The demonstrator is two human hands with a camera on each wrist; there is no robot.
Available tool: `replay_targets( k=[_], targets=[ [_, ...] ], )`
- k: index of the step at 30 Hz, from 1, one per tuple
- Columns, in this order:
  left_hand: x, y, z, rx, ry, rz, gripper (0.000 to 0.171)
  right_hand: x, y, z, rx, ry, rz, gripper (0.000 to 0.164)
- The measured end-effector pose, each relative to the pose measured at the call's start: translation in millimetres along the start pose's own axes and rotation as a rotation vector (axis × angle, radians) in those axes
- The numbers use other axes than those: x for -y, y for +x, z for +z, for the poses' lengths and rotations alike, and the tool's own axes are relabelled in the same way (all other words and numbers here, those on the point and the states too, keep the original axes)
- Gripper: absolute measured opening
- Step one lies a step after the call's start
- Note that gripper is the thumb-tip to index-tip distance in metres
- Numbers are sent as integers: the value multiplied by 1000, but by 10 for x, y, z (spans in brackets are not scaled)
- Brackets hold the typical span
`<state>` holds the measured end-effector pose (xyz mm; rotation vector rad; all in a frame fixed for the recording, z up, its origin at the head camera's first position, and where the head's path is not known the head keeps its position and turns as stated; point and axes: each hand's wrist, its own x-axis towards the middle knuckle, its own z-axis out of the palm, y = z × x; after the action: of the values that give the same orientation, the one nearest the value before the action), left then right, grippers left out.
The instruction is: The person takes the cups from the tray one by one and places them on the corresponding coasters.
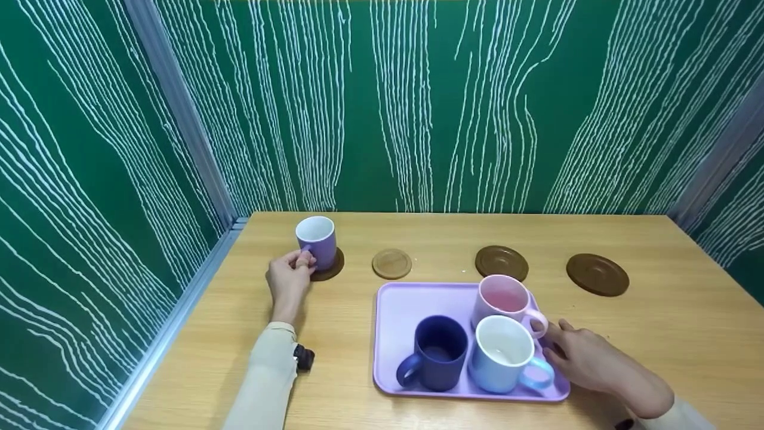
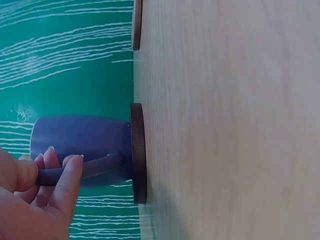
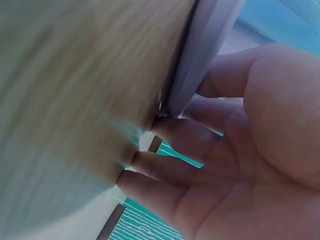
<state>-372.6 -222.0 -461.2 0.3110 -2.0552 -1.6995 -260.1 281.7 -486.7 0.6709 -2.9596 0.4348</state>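
My left hand [image 1: 289, 280] pinches the handle of a purple mug [image 1: 323, 249] with a white inside, thumb and fingers around the handle. The mug [image 2: 95, 132] stands upright on a dark brown round coaster [image 2: 138, 155]. At the right edge of a lilac tray [image 1: 397, 304], my right hand [image 1: 591, 358] grips the rim with thumb and index finger, while its other fingertips [image 3: 131, 181] rest on the table. On the tray stand a pink mug [image 1: 486, 307], a dark blue mug [image 1: 441, 361] and a light blue mug [image 1: 498, 361] with a white inside.
A light wooden coaster [image 1: 392, 264] lies to the right of the purple mug. Two brown coasters [image 1: 501, 263] lie farther right, one of them just behind the tray. Green panels [image 1: 370, 107] with white lines enclose the wooden table [image 1: 340, 346].
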Motion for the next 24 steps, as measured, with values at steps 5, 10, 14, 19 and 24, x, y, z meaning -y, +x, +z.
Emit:
replay_targets(
  k=[5, 10, 14, 19, 24],
  targets=[
    [-26, -16, -15, 8, 23, 2, 19, 8, 2, -10, 11, 4, 0, 37],
    [-57, -20, -55, 11, 227, 17, 22, 6, 8, -16, 16, 11, -5, 26],
    [-120, -14, -125, -20, 334, 0, 30, 3, 6, -13, 22, 15, -4, 25],
    [-302, -51, -214, -161, 325, 61, 38, -6, 9, -16, 27, 23, -1, 18],
    [-586, -174, -220, -240, 250, 210, 30, -4, 5, 3, 8, 17, -23, 14]
  ],
)
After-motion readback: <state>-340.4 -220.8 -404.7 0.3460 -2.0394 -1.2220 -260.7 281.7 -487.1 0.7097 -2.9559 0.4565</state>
